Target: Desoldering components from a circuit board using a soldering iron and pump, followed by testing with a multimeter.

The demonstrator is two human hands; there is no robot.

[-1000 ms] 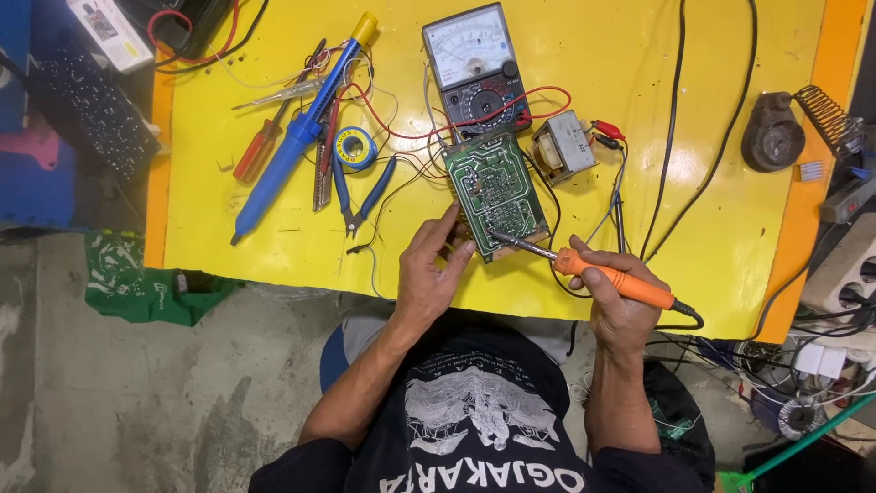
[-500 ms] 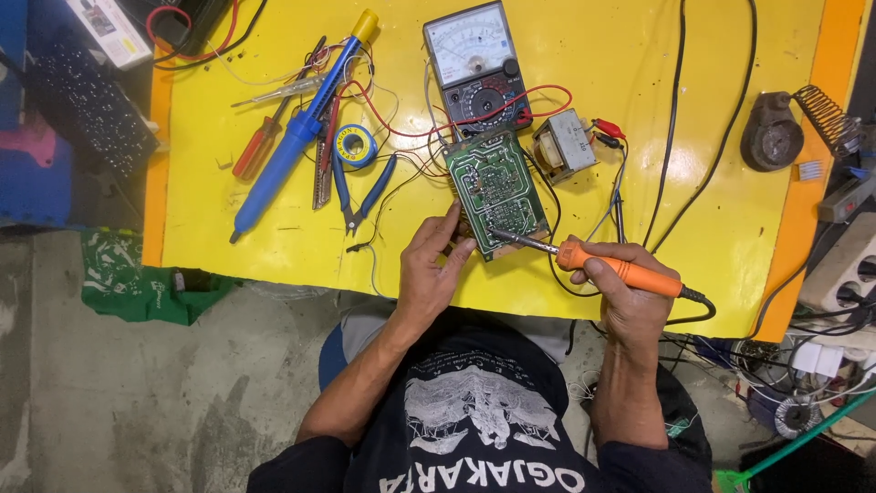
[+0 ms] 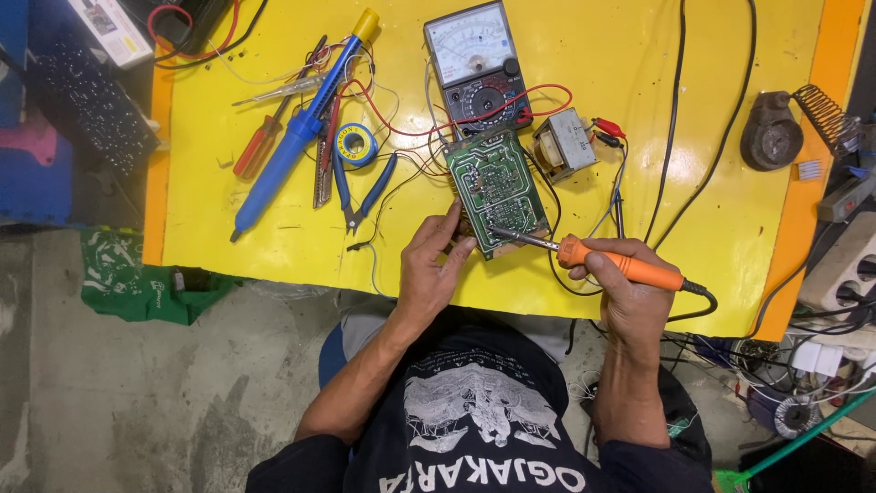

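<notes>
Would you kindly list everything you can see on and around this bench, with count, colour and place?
Green printed circuit board: one, table centre, under the left fingers.
Orange-handled soldering iron: one, tip on the board.
Analogue multimeter: one, black, behind the board.
Small metal transformer: one, grey, right of the board.
Blue desoldering pump with yellow cap: one, left side.
Blue solder reel: one, beside the pump.
Blue-handled pliers: one.
Red screwdriver: one, far left.
Coiled iron stand: one, dark, right edge.
Yellow table: one.
Left hand: steadies the board.
Right hand: holds the iron.
</notes>
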